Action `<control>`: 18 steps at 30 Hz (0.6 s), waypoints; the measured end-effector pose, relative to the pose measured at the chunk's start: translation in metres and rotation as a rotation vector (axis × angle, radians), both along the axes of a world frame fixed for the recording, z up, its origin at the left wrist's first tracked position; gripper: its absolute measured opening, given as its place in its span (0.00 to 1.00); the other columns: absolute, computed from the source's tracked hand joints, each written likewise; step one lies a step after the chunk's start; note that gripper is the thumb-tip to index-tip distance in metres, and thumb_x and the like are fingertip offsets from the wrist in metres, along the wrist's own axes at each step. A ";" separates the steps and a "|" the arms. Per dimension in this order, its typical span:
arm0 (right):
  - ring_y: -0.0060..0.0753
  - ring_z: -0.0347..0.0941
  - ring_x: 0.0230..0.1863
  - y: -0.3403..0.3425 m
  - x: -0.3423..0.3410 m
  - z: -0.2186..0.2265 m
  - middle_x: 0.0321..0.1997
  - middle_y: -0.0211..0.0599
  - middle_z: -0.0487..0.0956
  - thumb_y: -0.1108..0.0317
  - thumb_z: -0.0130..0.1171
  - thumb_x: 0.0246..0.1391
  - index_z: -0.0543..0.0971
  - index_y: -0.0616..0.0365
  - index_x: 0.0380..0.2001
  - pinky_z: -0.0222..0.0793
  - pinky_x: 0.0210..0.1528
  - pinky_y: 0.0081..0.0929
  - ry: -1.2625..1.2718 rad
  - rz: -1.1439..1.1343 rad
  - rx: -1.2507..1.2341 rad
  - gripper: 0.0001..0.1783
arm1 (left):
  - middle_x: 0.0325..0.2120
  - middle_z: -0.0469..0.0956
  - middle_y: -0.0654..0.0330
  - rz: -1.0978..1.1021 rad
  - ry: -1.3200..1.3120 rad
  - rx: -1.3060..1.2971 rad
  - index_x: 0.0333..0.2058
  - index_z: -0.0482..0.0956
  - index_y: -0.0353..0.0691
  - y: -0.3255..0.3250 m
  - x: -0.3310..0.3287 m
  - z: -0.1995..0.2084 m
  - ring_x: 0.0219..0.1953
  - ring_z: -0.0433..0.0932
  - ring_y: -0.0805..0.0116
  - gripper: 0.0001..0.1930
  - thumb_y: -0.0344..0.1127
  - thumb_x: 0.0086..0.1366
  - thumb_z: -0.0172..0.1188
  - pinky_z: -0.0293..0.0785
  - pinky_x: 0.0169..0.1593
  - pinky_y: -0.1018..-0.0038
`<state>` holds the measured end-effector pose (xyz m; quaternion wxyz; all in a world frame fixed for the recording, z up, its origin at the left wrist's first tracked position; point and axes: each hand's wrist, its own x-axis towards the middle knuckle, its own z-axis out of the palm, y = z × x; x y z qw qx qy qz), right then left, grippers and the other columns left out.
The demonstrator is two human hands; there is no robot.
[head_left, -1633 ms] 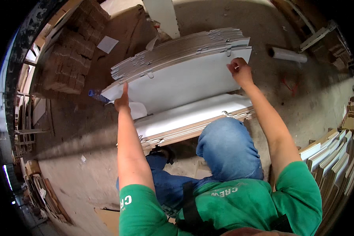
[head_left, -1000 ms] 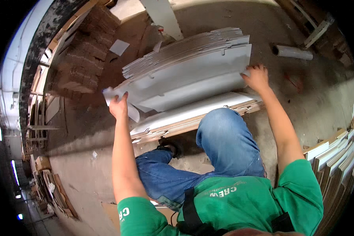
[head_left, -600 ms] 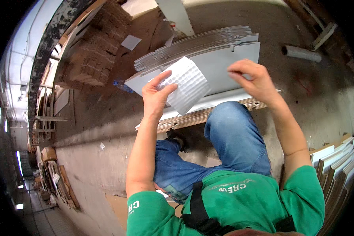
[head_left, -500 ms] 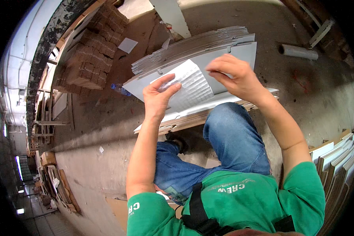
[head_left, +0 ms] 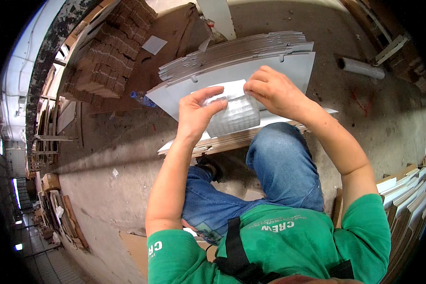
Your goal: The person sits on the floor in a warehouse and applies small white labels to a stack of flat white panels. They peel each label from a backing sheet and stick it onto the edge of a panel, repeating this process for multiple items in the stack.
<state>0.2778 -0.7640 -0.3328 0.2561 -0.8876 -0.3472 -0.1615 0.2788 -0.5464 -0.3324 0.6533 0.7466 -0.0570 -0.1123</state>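
My left hand (head_left: 199, 113) pinches the left side of a white sheet with rows of small raised squares (head_left: 234, 116), its thumb and fingers closed on it. The sheet curves toward me at its lower part, and its upper strip looks smooth and plain. At its upper right corner my right hand (head_left: 278, 93) has fingertips pressed together on the edge. Behind the sheet leans a white board (head_left: 288, 71) with small notches along its top edge. Beneath my hands, by my raised knee, lies a stack of white-faced boards (head_left: 229, 142) with brown layered edges.
More notched boards (head_left: 232, 53) stand layered behind. Brown cardboard stacks (head_left: 111, 61) are at the far left, with a plastic bottle (head_left: 142, 98) on the floor nearby. A wrapped roll (head_left: 362, 68) lies at the right. Upright panels (head_left: 407, 194) stand at my lower right.
My right hand has moved left and down onto the sheet's upper right corner from a place apart from it. The sheet has turned flatter and bends more at its lower part.
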 end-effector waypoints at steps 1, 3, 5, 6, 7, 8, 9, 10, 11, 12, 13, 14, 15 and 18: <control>0.39 0.68 0.36 0.001 0.000 -0.001 0.30 0.36 0.73 0.71 0.58 0.45 0.75 0.60 0.30 0.67 0.38 0.32 -0.016 -0.019 0.048 0.08 | 0.34 0.78 0.59 -0.001 0.008 -0.001 0.38 0.78 0.34 0.000 0.000 0.001 0.34 0.75 0.75 0.17 0.23 0.45 0.64 0.71 0.40 0.79; 0.39 0.68 0.36 0.003 0.000 -0.004 0.30 0.36 0.73 0.71 0.59 0.44 0.75 0.60 0.30 0.67 0.38 0.33 -0.048 -0.062 0.143 0.08 | 0.34 0.78 0.59 0.000 -0.005 0.002 0.38 0.78 0.34 -0.001 0.001 0.000 0.33 0.75 0.75 0.17 0.23 0.45 0.64 0.71 0.40 0.79; 0.40 0.69 0.37 -0.004 0.004 -0.007 0.30 0.37 0.73 0.70 0.60 0.43 0.75 0.59 0.29 0.67 0.36 0.32 0.099 0.004 0.169 0.09 | 0.34 0.78 0.59 -0.015 -0.002 0.017 0.38 0.78 0.33 -0.002 0.002 0.001 0.33 0.75 0.74 0.17 0.24 0.45 0.64 0.71 0.41 0.79; 0.40 0.69 0.37 -0.006 0.005 -0.008 0.30 0.38 0.73 0.70 0.61 0.42 0.75 0.59 0.29 0.67 0.36 0.31 0.173 0.040 0.183 0.09 | 0.34 0.78 0.59 -0.025 0.008 0.033 0.38 0.78 0.33 -0.002 0.000 0.004 0.33 0.75 0.74 0.17 0.24 0.45 0.64 0.71 0.41 0.79; 0.39 0.69 0.35 -0.007 0.005 -0.007 0.29 0.38 0.73 0.70 0.61 0.42 0.75 0.59 0.29 0.67 0.35 0.30 0.243 0.043 0.218 0.09 | 0.34 0.78 0.58 -0.035 0.018 0.048 0.38 0.78 0.33 -0.002 0.000 0.005 0.33 0.75 0.74 0.17 0.24 0.45 0.65 0.71 0.41 0.79; 0.38 0.69 0.34 -0.008 0.004 -0.005 0.28 0.38 0.73 0.70 0.61 0.42 0.75 0.59 0.29 0.67 0.34 0.29 0.313 0.046 0.253 0.09 | 0.34 0.78 0.59 -0.039 0.018 0.033 0.38 0.78 0.33 -0.002 0.001 0.003 0.33 0.75 0.74 0.18 0.25 0.45 0.65 0.71 0.40 0.79; 0.36 0.70 0.32 -0.009 0.004 -0.003 0.27 0.38 0.73 0.70 0.61 0.42 0.75 0.60 0.28 0.67 0.33 0.29 0.385 0.050 0.287 0.09 | 0.33 0.78 0.59 -0.042 0.018 0.017 0.38 0.78 0.33 -0.002 0.002 -0.001 0.33 0.75 0.74 0.18 0.26 0.44 0.66 0.71 0.40 0.79; 0.35 0.70 0.31 -0.010 0.003 -0.001 0.26 0.38 0.73 0.70 0.61 0.43 0.75 0.60 0.28 0.66 0.33 0.28 0.448 0.031 0.293 0.08 | 0.33 0.78 0.59 -0.045 0.019 0.000 0.39 0.77 0.33 -0.002 0.002 -0.002 0.32 0.75 0.74 0.19 0.27 0.44 0.66 0.71 0.39 0.80; 0.33 0.69 0.29 -0.010 0.002 0.002 0.25 0.38 0.73 0.70 0.61 0.43 0.75 0.61 0.28 0.66 0.32 0.27 0.511 0.012 0.299 0.08 | 0.34 0.78 0.58 -0.035 0.055 0.043 0.39 0.77 0.35 -0.002 0.003 -0.002 0.34 0.75 0.73 0.20 0.28 0.44 0.67 0.70 0.42 0.78; 0.31 0.69 0.28 -0.011 0.001 0.004 0.24 0.38 0.73 0.71 0.60 0.43 0.74 0.61 0.28 0.65 0.32 0.26 0.574 -0.011 0.304 0.08 | 0.34 0.78 0.57 -0.029 0.090 0.084 0.40 0.77 0.36 -0.003 0.004 0.000 0.36 0.75 0.71 0.20 0.30 0.44 0.67 0.69 0.44 0.76; 0.28 0.68 0.28 -0.012 0.001 0.003 0.24 0.35 0.73 0.70 0.60 0.44 0.74 0.61 0.28 0.65 0.32 0.25 0.629 -0.007 0.304 0.08 | 0.34 0.77 0.57 -0.022 0.126 0.124 0.41 0.77 0.38 -0.003 0.005 0.001 0.37 0.75 0.70 0.21 0.32 0.45 0.68 0.69 0.46 0.74; 0.25 0.67 0.28 -0.014 0.001 0.003 0.25 0.33 0.73 0.70 0.60 0.45 0.74 0.61 0.28 0.64 0.33 0.23 0.685 -0.004 0.305 0.08 | 0.35 0.77 0.57 -0.002 -0.208 0.339 0.41 0.77 0.40 -0.005 0.004 0.001 0.40 0.74 0.67 0.20 0.33 0.46 0.67 0.67 0.48 0.71; 0.22 0.66 0.28 -0.014 0.002 0.003 0.25 0.30 0.72 0.70 0.60 0.46 0.74 0.62 0.28 0.63 0.33 0.21 0.740 0.003 0.307 0.08 | 0.35 0.76 0.57 0.021 -0.547 0.551 0.41 0.77 0.42 -0.008 0.000 0.001 0.42 0.73 0.65 0.20 0.34 0.47 0.67 0.65 0.50 0.68; 0.21 0.66 0.29 -0.012 0.003 0.000 0.25 0.30 0.73 0.69 0.59 0.47 0.74 0.62 0.29 0.64 0.34 0.21 0.768 0.030 0.281 0.09 | 0.37 0.75 0.58 -0.099 -0.943 0.735 0.41 0.77 0.46 -0.020 -0.007 0.001 0.47 0.69 0.61 0.17 0.36 0.50 0.65 0.59 0.53 0.62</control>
